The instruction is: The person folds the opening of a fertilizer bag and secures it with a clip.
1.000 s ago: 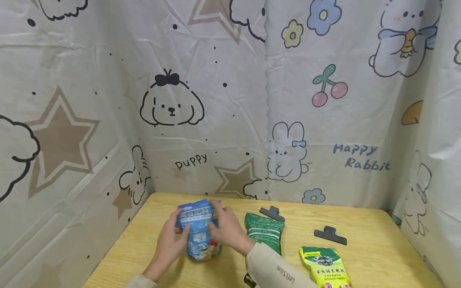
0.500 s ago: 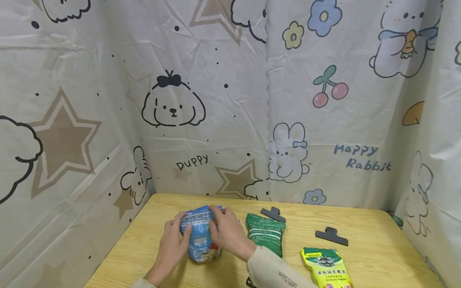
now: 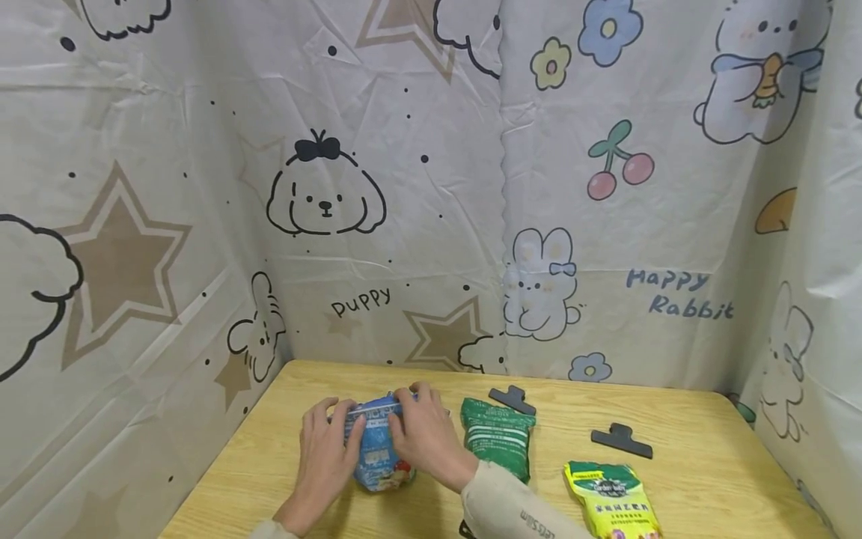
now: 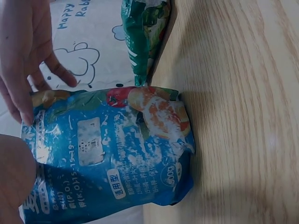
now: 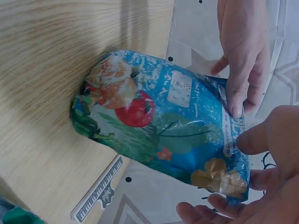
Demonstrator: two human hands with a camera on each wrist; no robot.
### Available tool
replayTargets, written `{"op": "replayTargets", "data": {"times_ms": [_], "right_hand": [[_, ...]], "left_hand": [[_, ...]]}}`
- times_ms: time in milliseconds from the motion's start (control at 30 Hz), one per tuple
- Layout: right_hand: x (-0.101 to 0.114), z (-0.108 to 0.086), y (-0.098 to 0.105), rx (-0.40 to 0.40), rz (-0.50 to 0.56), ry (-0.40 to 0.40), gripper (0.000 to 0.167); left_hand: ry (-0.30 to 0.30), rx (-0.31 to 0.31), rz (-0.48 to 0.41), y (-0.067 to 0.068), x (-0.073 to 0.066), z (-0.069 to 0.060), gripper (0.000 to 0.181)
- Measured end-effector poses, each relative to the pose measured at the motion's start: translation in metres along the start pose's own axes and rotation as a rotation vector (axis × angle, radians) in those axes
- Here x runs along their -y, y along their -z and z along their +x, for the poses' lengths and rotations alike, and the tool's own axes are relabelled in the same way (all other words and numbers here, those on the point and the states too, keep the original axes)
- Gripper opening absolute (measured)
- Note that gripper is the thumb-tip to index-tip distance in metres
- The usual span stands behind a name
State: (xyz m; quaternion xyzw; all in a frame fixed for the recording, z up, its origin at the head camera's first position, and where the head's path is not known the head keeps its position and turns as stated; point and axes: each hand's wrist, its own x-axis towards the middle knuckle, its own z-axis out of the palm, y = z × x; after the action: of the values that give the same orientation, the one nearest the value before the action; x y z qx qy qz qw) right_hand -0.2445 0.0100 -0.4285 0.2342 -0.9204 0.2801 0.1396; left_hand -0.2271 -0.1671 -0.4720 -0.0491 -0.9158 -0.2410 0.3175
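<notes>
A blue fertilizer bag [image 3: 378,457] stands upright on the table, its top edge folded over. White powdery marks and printed vegetables show on the bag [image 5: 154,107] in the right wrist view. My left hand [image 3: 325,457] pinches the top at its left corner, thumb on the near face and fingers behind. At the right corner, my right hand [image 3: 431,434] grips the same fold in a like manner. The left wrist view shows the bag [image 4: 107,158] with its base on the wood. Fingers behind the fold are partly hidden.
Right of the bag lie a green packet [image 3: 498,442] and a yellow-green packet [image 3: 613,498]. Two black clips [image 3: 513,400] rest beyond them. A pale ribbed strip [image 5: 98,189] lies behind the bag. Under the right sleeve a dark object [image 3: 466,530] is mostly covered. Printed curtains [image 3: 377,314] enclose the table.
The bag's top has been folded down, so its printed heading is narrower and the bag looks shorter. Both hands have turned over with the fold and the left has shifted slightly right.
</notes>
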Motion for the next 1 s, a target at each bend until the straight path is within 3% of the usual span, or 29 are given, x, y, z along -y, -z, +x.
{"op": "replayTargets", "data": {"times_ms": [133, 300, 667, 833, 1000], "right_hand": [[0.003, 0.001, -0.002, -0.020, -0.097, 0.053, 0.030], [0.006, 0.001, -0.004, -0.035, -0.224, 0.084, 0.027], [0.014, -0.001, -0.008, -0.041, -0.367, 0.099, 0.025], [0.014, -0.001, -0.011, -0.072, -0.429, 0.147, 0.022], [0.013, 0.000, -0.016, -0.117, -0.495, 0.194, 0.020]], "left_hand": [[-0.067, -0.040, 0.032, -0.002, -0.003, 0.000, 0.021], [-0.146, -0.044, 0.041, -0.004, -0.006, 0.001, 0.014], [-0.244, -0.051, 0.047, -0.007, -0.006, 0.000, 0.010], [-0.297, -0.069, 0.031, -0.008, -0.008, 0.000, 0.012], [-0.308, -0.064, 0.045, -0.007, -0.008, 0.001, 0.012]]}}
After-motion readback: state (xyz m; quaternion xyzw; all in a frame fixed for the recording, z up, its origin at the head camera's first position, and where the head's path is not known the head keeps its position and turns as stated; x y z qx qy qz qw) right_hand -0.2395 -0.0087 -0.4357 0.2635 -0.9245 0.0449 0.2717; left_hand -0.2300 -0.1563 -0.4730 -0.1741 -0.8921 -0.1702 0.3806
